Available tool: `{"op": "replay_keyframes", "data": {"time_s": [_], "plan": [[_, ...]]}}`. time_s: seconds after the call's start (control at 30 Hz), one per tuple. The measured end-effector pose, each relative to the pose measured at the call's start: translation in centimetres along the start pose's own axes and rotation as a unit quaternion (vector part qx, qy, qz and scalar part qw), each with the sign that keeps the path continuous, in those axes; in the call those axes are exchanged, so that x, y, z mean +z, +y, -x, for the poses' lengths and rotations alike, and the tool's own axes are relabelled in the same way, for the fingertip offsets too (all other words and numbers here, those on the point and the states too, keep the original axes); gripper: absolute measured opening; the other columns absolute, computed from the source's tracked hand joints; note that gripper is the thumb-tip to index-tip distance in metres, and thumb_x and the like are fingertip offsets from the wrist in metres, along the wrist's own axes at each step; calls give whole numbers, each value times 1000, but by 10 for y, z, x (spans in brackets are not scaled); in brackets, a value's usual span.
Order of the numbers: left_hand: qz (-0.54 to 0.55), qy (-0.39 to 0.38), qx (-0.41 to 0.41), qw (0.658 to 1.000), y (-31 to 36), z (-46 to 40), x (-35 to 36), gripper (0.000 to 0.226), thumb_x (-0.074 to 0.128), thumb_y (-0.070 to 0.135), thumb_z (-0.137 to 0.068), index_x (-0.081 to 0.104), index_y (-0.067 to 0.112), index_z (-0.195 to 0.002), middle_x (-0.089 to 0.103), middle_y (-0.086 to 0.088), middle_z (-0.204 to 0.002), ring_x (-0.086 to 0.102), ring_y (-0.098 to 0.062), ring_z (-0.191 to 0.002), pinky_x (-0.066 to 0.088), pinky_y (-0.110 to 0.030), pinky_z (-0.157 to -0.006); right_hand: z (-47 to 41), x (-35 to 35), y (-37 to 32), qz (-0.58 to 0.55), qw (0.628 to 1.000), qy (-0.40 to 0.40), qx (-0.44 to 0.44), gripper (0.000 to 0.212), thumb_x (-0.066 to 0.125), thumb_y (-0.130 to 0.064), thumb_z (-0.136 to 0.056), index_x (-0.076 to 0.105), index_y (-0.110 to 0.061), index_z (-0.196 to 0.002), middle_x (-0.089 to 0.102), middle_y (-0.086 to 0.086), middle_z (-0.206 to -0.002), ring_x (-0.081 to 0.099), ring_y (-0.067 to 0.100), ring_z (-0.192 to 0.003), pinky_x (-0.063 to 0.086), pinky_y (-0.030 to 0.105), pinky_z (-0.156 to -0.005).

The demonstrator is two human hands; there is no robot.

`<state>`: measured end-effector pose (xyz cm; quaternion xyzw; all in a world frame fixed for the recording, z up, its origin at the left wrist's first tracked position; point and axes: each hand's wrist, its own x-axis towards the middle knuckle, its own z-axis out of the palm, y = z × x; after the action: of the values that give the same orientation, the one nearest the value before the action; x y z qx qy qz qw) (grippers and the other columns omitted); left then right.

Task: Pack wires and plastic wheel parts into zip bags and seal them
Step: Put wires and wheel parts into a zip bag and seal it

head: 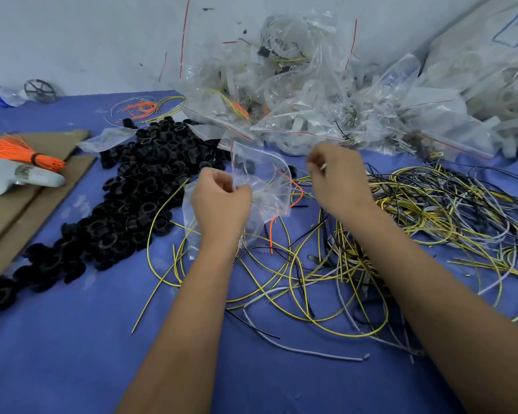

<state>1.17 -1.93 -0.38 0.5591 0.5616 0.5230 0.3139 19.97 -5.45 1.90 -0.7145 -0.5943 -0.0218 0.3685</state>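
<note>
Over a blue counter (72, 339) strewn with parts, a person's left hand (220, 201) pinches a clear zip bag (260, 180) near its mouth, fingers curled into the film, while the right hand (335, 177) hovers just beside it, fingertips pinched on what looks like a thin pale wire end (323, 166). An orange wire (296, 192) already curls inside or against the bag; which, the clear film does not settle.

The bag looks feather-light, limp and slippery, likely to fold shut unless its lip is held apart, so the opening edge is the place for the grip. The loose wires (416, 210), yellow, black and white, lie tangled to the right and under both forearms; they seem springy and thin, apt to drag neighbours along, best taken one at a time near an end. The black wheel parts (138, 186), heaped to the left of the bag, look rigid and small, easy to scoop.

Behind, a heap of filled bags (326, 100) rises against the wall, contents blurred by glare. The bag's zip strip is hard to trace, the right hand's palm side is hidden, and the wire pile runs off the right edge.
</note>
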Motion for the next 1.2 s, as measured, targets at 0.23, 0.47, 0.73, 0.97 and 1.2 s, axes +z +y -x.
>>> {"op": "replay_keyframes", "data": {"time_s": [0.23,0.47,0.73,0.97,1.2], "plan": [[51,-44,25,997,8,15,15,27,78,11,-80,54,25,-79,60,10,-76,57,-5,-63,48,-25,-64,-33,25,-8,178,961,-189,-97,17,69,-25,-88,72,-14,-101,52,12,-106,59,30,-94,42,34,-70],[23,-107,30,994,10,20,19,14,66,17,-92,60,15,-79,65,-2,-76,68,-37,-76,57,-54,-77,-28,13,11,97,983,-153,-41,16,72,-20,-84,58,-14,-80,64,21,-89,60,37,-90,32,29,-68],[35,-151,20,988,13,27,20,34,57,34,-99,51,11,-74,63,-19,-69,60,-42,-66,54,-61,-68,2,-19,21,-91,992,82,42,13,67,-17,-95,69,-11,-106,64,10,-97,59,17,-80,50,25,-74],[25,-206,71,976,16,35,25,37,55,44,-91,62,8,-83,62,-13,-69,62,-38,-67,55,-60,-69,40,-32,-9,-336,939,6,-70,16,60,-4,-98,68,-5,-112,49,16,-103,66,31,-83,62,33,-64],[60,-129,102,985,19,35,25,2,63,24,-89,63,25,-87,65,0,-65,65,-31,-58,54,-50,-58,38,-24,-4,-43,992,-92,-80,20,69,-15,-94,63,-7,-111,58,7,-108,61,25,-94,51,34,-87]]}}
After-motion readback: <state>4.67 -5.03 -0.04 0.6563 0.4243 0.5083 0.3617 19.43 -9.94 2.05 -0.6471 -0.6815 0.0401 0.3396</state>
